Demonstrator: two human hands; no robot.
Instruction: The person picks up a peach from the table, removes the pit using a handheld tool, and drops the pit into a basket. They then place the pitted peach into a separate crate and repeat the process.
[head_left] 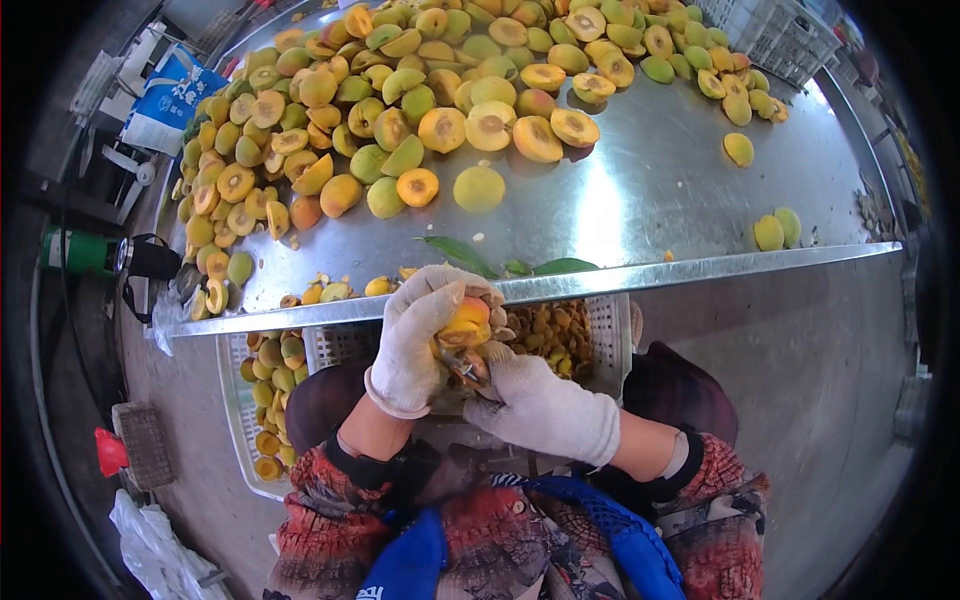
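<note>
My left hand (420, 330), in a white knit glove, is wrapped round a yellow-orange fruit (466, 325) just in front of the table's metal edge. Close against it, my right hand (540, 400), gloved too, has its fingers closed at the fruit's lower side. A small metal tool (464, 371) shows between the hands; its handle is hidden, seemingly within the right hand's fingers. Below and behind the hands sits a crate of small brown-orange pieces (555, 335).
Many halved and whole fruits (440, 130) are heaped on the metal table (660, 210). Green leaves (460, 255) lie near its raised edge (700, 268). A white crate (240, 420) of fruit halves stands at lower left, a grey crate (785, 40) at the back right.
</note>
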